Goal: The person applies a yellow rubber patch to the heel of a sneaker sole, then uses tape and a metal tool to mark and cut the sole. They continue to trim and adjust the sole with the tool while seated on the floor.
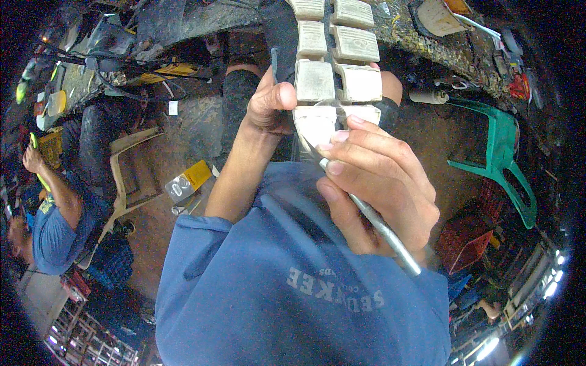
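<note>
Off-white, grooved blocks (353, 44) sit in two columns on a long dark piece, split by a dark channel, at the upper middle. My left hand (268, 110) grips this piece from its left side, thumb at the edge, other fingers partly hidden behind it. My right hand (384, 189) is closed on a slim metal tool (378, 221) held diagonally, its thin tip at the lowest block (314, 125), with fingertips resting by that block. A thin dark strip or tool (274, 64) stands just left of the piece, near my left thumb.
A cluttered, worn bench (183, 21) runs along the top. A green plastic chair (500, 171) and red crate (464, 244) are at right. A co-worker (61, 213) in blue sits at left beside a beige chair frame (119, 177). A yellow package (194, 175) lies below.
</note>
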### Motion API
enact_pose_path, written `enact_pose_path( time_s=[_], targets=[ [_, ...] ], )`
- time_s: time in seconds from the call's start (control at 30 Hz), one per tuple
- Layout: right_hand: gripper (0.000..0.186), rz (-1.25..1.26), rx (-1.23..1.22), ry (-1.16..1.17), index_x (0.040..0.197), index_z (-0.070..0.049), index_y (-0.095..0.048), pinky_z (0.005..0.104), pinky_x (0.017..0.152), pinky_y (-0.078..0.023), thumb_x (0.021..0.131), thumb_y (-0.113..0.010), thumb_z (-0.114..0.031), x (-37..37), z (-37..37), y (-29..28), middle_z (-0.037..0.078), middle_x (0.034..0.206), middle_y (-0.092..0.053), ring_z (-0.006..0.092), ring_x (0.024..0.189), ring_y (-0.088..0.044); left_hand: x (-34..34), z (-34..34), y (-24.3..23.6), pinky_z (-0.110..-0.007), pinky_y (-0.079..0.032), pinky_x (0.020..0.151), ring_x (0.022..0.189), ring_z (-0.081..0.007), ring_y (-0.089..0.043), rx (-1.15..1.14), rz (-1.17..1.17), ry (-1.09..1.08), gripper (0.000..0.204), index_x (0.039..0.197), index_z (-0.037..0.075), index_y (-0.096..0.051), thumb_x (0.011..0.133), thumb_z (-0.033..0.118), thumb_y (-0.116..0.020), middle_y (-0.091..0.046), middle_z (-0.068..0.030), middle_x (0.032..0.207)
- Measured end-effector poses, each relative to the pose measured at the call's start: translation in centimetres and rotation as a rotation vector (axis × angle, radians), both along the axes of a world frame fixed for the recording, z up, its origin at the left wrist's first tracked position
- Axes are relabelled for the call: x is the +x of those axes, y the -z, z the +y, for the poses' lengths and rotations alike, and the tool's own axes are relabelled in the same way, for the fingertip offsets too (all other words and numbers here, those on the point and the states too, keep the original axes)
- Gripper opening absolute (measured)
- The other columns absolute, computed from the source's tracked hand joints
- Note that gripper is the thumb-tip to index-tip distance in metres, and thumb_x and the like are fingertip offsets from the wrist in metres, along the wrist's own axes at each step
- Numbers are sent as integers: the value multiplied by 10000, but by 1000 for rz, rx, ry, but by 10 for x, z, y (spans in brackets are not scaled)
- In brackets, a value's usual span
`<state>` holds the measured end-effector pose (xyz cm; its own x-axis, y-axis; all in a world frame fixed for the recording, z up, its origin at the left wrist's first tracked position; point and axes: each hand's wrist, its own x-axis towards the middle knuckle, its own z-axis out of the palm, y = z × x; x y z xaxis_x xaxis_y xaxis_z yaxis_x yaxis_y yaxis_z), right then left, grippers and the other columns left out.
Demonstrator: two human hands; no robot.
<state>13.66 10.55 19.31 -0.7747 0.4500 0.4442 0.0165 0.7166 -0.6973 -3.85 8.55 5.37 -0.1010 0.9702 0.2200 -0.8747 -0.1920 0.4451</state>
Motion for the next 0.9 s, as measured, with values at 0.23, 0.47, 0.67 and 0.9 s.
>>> enact_pose_path(
  time_s=[0.23, 0.47, 0.67, 0.9],
  targets=[
    [290, -10, 1, -5, 1049, 0, -694, 543, 1034, -584, 801, -835, 50, 1, 0, -1, 198, 1063, -781, 366, 1079, -748, -4, -1, 9, -501, -494, 1156, 1368, -400, -602, 12, -9, 35, 1035, 1587, -53, -382, 799, 415, -863, -546, -289, 1525],
    [303, -8, -24, -18, 1049, -7, -696, 538, 1041, -584, 791, -842, 57, 5, 0, 0, 194, 1074, -783, 362, 1087, -747, -4, -2, 5, -505, -508, 1146, 1351, -396, -620, 6, 3, 54, 1047, 1583, -53, -391, 792, 436, -872, -564, -288, 1509],
    [307, 9, -26, -9, 1053, -3, -696, 541, 1047, -581, 790, -839, 61, 4, 0, 3, 195, 1073, -784, 361, 1091, -747, -2, 0, 1, -511, -522, 1134, 1325, -391, -642, 6, -29, 71, 1024, 1569, -45, -424, 789, 443, -874, -585, -284, 1488],
    [197, 107, 44, 44, 861, 50, -739, 481, 949, -646, 723, -868, -6, -1, -1, 9, 197, 930, -752, 330, 924, -765, -4, -2, 8, -515, -522, 1134, 1327, -381, -642, -15, 13, 53, 995, 1568, -33, -434, 795, 422, -866, -592, -260, 1490]
  ],
)
